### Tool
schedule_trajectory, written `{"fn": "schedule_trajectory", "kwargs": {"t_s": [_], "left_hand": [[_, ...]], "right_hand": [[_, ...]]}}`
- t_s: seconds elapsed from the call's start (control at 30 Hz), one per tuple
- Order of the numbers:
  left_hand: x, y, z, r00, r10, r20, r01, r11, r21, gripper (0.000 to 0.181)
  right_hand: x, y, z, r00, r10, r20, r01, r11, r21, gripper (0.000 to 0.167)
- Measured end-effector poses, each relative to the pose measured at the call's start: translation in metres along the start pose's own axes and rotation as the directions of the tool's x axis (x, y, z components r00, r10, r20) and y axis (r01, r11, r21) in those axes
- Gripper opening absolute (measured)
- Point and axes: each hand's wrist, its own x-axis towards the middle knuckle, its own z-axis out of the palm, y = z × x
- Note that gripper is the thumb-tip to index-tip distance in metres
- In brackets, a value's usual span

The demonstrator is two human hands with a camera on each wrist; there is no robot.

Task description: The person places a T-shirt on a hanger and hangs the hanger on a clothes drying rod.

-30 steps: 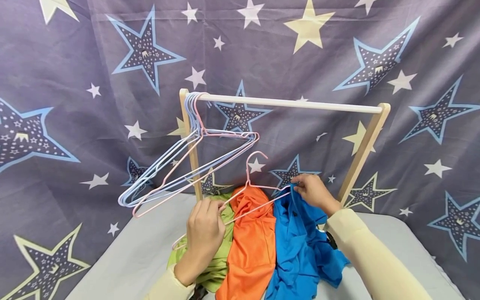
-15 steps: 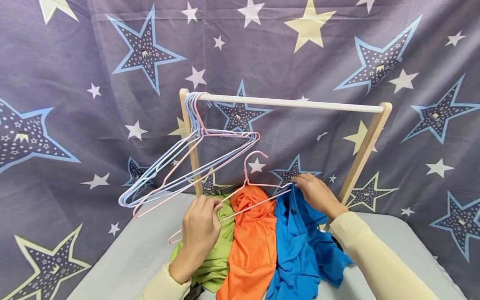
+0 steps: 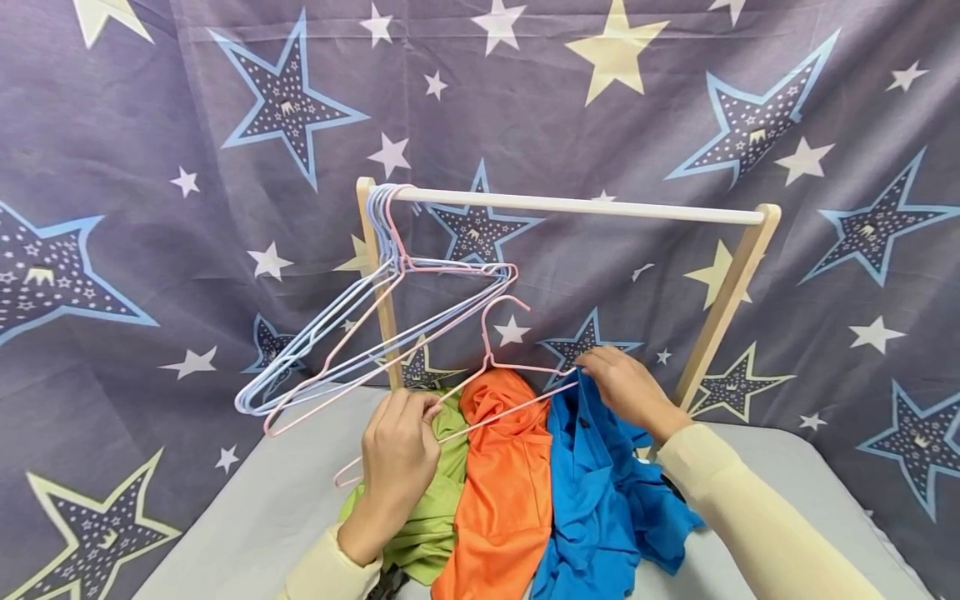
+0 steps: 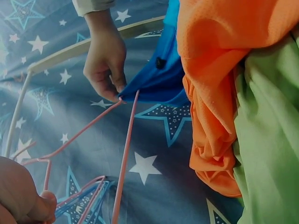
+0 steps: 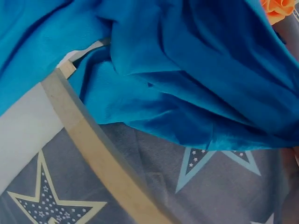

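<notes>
My left hand point(image 3: 397, 454) grips one arm of a pink wire hanger point(image 3: 525, 367), whose hook points upward. At the hanger's other end, my right hand point(image 3: 621, 385) pinches the edge of a blue shirt point(image 3: 592, 500). The left wrist view shows the hanger's tip at the pinched corner, and the bottom bar reaching the edge of the cloth. A dark button point(image 4: 160, 62) shows on the shirt. The shirt hangs in folds onto the grey surface below. In the right wrist view the blue cloth fills the upper part, and the right fingers are mostly hidden.
An orange garment point(image 3: 502, 492) and a green garment point(image 3: 427, 533) lie left of the shirt. Behind them stands a wooden rack with a white rail point(image 3: 577, 205). Several blue and pink hangers point(image 3: 380, 218) hang at its left end. A star-patterned curtain point(image 3: 525, 108) covers the back.
The pink hanger and left hand have shifted slightly left, the hook leaning a little more that way. The right hand still pinches the blue shirt and has barely moved.
</notes>
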Motion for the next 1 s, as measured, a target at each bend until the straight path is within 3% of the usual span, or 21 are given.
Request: {"fn": "schedule_trajectory", "kwargs": {"t_s": [0.43,0.67,1.0], "left_hand": [[0.003,-0.003,0.003,1.000,-0.011,-0.027,0.011,1.000,0.027,0.004],[0.001,-0.005,0.005,0.999,-0.013,-0.034,0.014,0.999,0.030,0.005],[-0.002,-0.008,0.008,0.999,0.006,-0.044,-0.005,1.000,0.017,0.006]], "right_hand": [[0.006,-0.014,0.009,0.996,-0.085,-0.012,0.085,0.996,-0.010,0.021],[0.003,-0.020,0.012,0.996,-0.085,-0.002,0.085,0.996,0.007,0.028],[0.005,-0.029,0.019,0.996,-0.082,-0.024,0.083,0.994,0.073,0.019]]}}
